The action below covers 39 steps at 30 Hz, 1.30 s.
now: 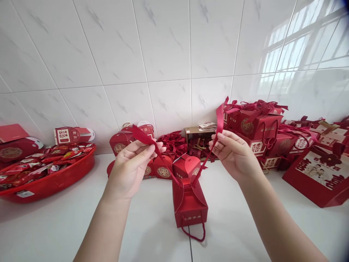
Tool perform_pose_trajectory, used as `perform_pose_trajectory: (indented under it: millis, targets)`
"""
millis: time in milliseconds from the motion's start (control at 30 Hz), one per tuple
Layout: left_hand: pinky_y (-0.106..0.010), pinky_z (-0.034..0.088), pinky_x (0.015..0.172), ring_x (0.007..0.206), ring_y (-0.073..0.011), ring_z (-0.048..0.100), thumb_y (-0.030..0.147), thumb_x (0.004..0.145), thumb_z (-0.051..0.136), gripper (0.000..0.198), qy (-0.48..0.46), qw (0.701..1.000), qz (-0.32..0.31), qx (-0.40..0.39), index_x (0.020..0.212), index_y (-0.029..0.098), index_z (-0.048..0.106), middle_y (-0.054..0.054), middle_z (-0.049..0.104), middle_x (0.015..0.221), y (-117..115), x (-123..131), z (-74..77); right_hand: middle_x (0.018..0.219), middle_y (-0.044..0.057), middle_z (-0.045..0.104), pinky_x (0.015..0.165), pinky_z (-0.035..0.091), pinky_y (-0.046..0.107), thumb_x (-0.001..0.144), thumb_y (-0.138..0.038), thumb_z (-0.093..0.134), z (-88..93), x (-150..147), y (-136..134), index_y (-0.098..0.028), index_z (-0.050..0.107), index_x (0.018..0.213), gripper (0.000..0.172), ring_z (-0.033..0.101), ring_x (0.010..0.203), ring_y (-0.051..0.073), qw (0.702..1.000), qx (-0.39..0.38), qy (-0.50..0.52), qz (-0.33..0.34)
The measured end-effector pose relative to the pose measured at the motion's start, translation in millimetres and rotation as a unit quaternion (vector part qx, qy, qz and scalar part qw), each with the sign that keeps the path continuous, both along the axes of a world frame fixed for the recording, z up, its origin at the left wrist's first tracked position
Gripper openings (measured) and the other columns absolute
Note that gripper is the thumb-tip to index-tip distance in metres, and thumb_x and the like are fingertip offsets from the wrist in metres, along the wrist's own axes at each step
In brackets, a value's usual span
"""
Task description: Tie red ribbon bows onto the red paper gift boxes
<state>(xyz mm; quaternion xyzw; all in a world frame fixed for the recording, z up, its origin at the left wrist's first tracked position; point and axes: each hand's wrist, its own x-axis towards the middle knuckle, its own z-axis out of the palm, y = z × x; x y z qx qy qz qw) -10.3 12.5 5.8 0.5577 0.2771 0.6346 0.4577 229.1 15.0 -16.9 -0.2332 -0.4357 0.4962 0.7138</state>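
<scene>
A closed red gift box with a rope handle hanging at its near side stands on the white table, in the middle of the view. A red ribbon runs up from the top of the box in two strands, spread in a V. My left hand pinches the left strand near its end, above and left of the box. Up on the right, my right hand pinches the other strand, with its tip sticking up past the fingers. Both strands look fairly taut.
On the left is a red basin full of wrapped sweets. Behind the box stand small red boxes, a heap of ribbons and a cardboard box. Stacked ribboned boxes and a larger red box are at right.
</scene>
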Motion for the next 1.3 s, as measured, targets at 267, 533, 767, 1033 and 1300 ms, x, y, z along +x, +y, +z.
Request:
perform_pose_trajectory:
  millis: [267,533,767,1033,1300]
  targets:
    - [-0.028,0.05,0.079,0.081,-0.0174,0.066,0.025,0.073,0.069,0.008,0.002,0.999,-0.039,-0.015,0.077,0.019,0.071,-0.002,0.071,0.076,-2.5,-0.7,2.0,0.065,-0.003,0.057,0.068,0.05,0.028,0.073,-0.028,0.067,5.3,4.5,-7.1,-0.024,0.059,0.073,0.009,0.057,0.064,0.012,0.997,0.019,-0.073,0.001]
    - [-0.027,0.052,0.077,0.078,-0.0165,0.065,0.025,0.073,0.07,0.008,-0.016,0.997,-0.078,-0.021,0.079,0.019,0.071,-0.002,0.071,0.076,-4.6,-2.1,2.0,0.077,-0.001,0.061,0.069,0.049,0.028,0.073,-0.023,0.067,3.9,-0.9,-11.1,-0.024,0.063,0.073,0.004,0.058,0.071,0.013,0.996,0.047,-0.071,0.036]
    - [-0.025,0.055,0.072,0.075,-0.0153,0.066,0.018,0.076,0.067,0.004,-0.036,0.995,-0.09,-0.024,0.078,0.018,0.07,-0.001,0.07,0.075,-5.4,-8.1,4.5,0.074,-0.003,0.06,0.065,0.048,0.022,0.075,-0.022,0.067,3.9,-0.5,-10.8,-0.024,0.063,0.075,0.005,0.058,0.07,0.01,0.997,0.067,-0.022,0.036]
    - [-0.026,0.056,0.065,0.069,-0.0164,0.067,0.018,0.069,0.071,0.005,-0.097,0.993,-0.057,-0.033,0.074,0.02,0.069,0.001,0.07,0.07,-6.4,-13.5,12.1,0.077,-0.004,0.06,0.066,0.049,0.021,0.077,-0.023,0.067,7.5,-1.7,-17.3,-0.025,0.062,0.078,0.005,0.057,0.068,0.009,0.997,0.08,-0.004,-0.005]
    - [-0.024,0.055,0.066,0.069,-0.0151,0.068,0.021,0.068,0.074,0.008,-0.094,0.995,-0.023,-0.039,0.074,0.019,0.07,0.001,0.071,0.071,-6.8,-1.0,5.5,0.072,-0.003,0.058,0.063,0.048,0.02,0.079,-0.021,0.065,4.6,-12.8,-19.6,-0.023,0.063,0.078,0.003,0.055,0.068,0.008,0.996,0.082,-0.023,-0.015]
